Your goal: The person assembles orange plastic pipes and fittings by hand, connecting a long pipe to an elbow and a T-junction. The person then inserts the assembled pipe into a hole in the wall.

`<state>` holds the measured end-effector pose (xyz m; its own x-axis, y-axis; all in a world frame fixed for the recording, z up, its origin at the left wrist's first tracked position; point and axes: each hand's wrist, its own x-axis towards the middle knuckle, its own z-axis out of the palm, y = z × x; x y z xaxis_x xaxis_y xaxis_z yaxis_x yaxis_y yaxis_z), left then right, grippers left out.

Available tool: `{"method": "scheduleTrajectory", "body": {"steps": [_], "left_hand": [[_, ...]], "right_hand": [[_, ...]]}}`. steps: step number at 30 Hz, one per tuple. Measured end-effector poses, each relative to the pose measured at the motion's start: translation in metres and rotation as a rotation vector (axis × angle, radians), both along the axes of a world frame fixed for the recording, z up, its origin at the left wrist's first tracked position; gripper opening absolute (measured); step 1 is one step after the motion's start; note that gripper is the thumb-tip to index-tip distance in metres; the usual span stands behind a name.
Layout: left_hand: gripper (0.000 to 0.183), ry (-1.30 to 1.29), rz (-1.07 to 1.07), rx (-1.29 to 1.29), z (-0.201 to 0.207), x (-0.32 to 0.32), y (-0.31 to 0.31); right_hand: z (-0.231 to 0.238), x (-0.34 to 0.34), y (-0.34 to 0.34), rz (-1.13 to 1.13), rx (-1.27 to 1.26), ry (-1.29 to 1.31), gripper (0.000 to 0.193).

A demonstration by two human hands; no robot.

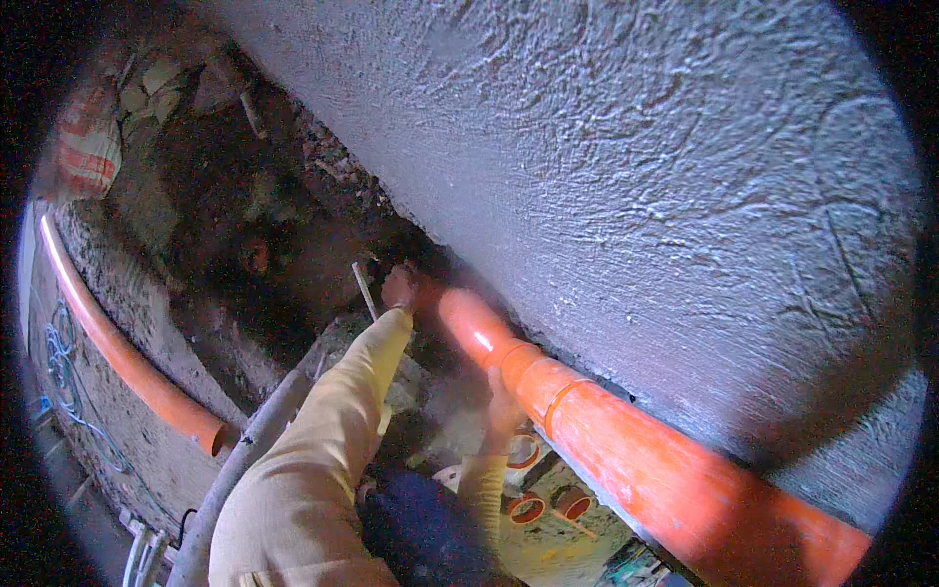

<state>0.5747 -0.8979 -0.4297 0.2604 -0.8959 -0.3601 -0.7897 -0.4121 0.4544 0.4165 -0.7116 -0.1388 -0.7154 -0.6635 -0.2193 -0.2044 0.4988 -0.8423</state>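
A long orange drain pipe [636, 450] runs along the foot of the rough wall, with a collared joint [533, 377] partway along it. At the pipe's far, narrower end, my left hand [399, 286] is closed against it, its fingertips partly lost in shadow. My right hand [503, 403] grips the pipe's near side, just below the joint, and some of its fingers are hidden. A thin pale stick [364, 290] stands up beside my left hand.
The rough plastered wall [626, 176] rises on the right. A dark dug-out trench [225, 215] lies ahead. Another orange pipe [127, 352] is at left, near a grey pole [259, 430] and blue cable [68, 372]. Short orange fittings [525, 508] lie below; a striped sack [88, 157] sits far left.
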Motion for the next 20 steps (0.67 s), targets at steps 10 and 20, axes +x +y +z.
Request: {"method": "scheduleTrajectory", "body": {"steps": [10,20], "left_hand": [[0.054,0.238,0.154,0.165,0.052,0.016,-0.018],[0.058,0.33,-0.132,0.139,0.073,0.06,-0.028]], "right_hand": [[0.026,0.027,-0.018,0.05,-0.344,-0.128,0.065],[0.034,0.046,-0.012,-0.096,-0.444,-0.344,0.079]]}}
